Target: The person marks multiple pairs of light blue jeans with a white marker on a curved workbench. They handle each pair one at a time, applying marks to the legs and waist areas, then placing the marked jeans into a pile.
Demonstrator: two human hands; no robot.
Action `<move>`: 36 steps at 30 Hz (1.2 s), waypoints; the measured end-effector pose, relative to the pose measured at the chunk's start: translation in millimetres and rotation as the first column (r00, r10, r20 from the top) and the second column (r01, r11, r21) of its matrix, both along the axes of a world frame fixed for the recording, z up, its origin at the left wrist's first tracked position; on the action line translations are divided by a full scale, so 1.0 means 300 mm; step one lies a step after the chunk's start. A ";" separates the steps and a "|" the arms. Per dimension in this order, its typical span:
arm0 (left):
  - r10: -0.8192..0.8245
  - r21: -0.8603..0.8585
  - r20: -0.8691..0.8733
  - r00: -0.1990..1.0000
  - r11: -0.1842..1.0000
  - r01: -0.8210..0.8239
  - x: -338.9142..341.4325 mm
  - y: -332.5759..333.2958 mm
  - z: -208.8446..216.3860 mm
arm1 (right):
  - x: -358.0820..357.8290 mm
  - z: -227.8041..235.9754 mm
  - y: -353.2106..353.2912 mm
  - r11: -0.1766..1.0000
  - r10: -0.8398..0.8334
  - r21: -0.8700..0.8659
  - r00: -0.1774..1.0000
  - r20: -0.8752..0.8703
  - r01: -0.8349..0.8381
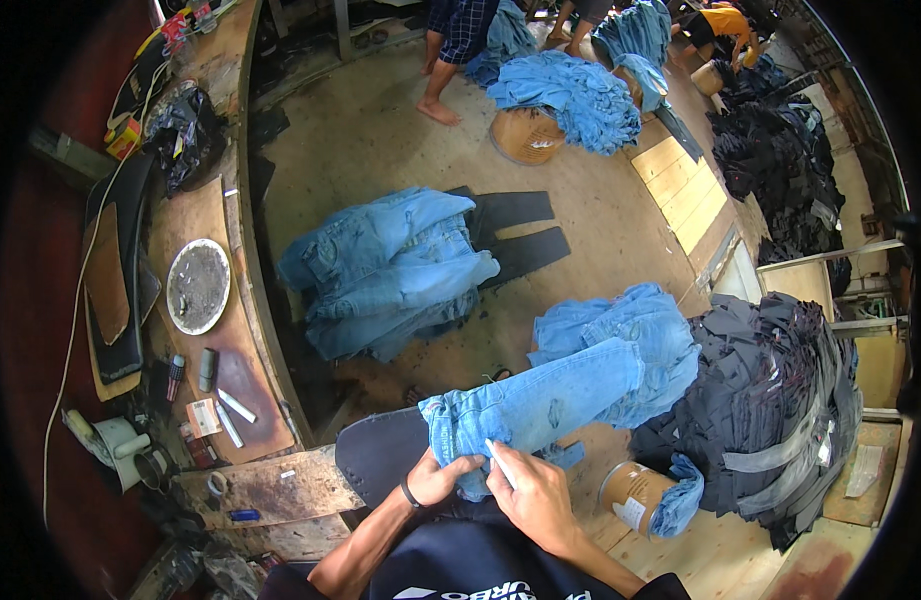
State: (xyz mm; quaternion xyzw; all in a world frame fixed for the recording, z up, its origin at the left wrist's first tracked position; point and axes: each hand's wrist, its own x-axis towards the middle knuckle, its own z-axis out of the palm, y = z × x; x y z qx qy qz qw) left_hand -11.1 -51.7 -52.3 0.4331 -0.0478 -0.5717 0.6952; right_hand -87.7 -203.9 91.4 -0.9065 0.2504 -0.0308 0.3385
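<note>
A pair of light blue jeans [555, 397] lies across a dark rounded board [377, 458] in front of me, its waistband toward the left. My left hand [440, 480], with a dark band at the wrist, is closed on the waistband's near edge. My right hand [535, 500] grips a slim white stick [500, 462], its tip against the denim below the waistband. A worn patch shows farther along the leg. Whether the stick is chalk or a pen I cannot tell. Beyond the leg's far end sits a heap of blue jeans [620, 320].
On the left bench [270, 380] are a round ash-grey tray [198, 287], white sticks [237, 405] and a black plastic bag [185, 135]. Jeans [390, 250] drape over a stand ahead. Dark garments [750, 400] pile at right, beside a brown drum [628, 495]. Other people stand farther back.
</note>
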 end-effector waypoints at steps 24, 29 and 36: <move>-0.272 0.098 0.364 0.891 0.962 0.254 -0.191 -0.472 -0.041 | -0.211 -0.461 -1.527 0.691 -0.596 -0.146 0.672 0.439 0.708; 0.102 0.374 0.709 0.698 0.784 -0.495 -0.223 -0.830 -0.049 | -0.090 -0.392 -1.525 0.865 -0.412 -0.082 0.795 0.445 0.495; 0.051 0.415 0.855 0.517 0.532 -0.738 -0.325 -0.422 -0.100 | -0.358 -0.548 -0.835 0.959 -0.023 -0.277 0.987 0.159 0.067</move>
